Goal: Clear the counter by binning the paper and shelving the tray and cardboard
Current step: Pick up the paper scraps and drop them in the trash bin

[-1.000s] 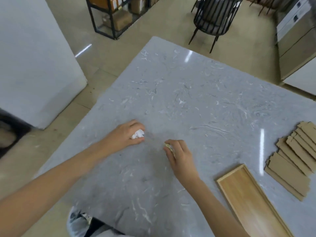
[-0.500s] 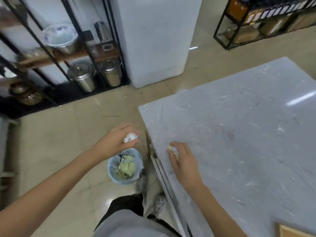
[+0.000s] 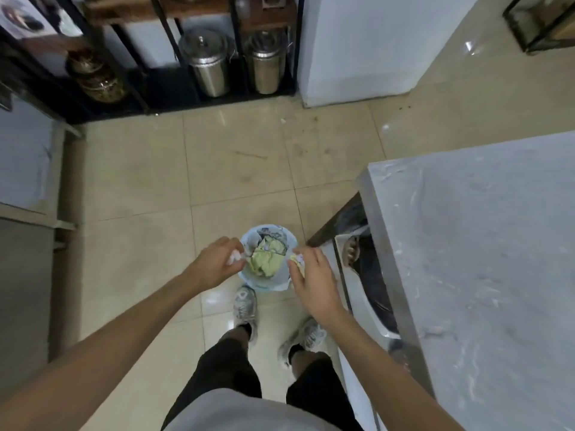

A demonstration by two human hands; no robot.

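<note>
A small bin with a pale blue liner [image 3: 281, 283] stands on the floor just ahead of my feet, holding crumpled green and white paper. My left hand [image 3: 217, 264] hovers at the bin's left rim, closed around a white paper ball [image 3: 235, 256]. At the right rim my right hand [image 3: 312, 275] is closed on a yellowish-white paper scrap [image 3: 297, 260]. The grey marble counter [image 3: 485, 259] fills the right side. The tray and cardboard are out of view.
A black metal shelf with two steel lidded canisters [image 3: 207, 62] stands against the back wall. A white block [image 3: 373, 48] is to its right. A grey cabinet [image 3: 25, 169] lines the left edge. Beige tiled floor [image 3: 236, 169] lies between them.
The view has swung left from the counter down to the floor. Both hands moved off the counter and now hover over the bin, each still holding its paper.
</note>
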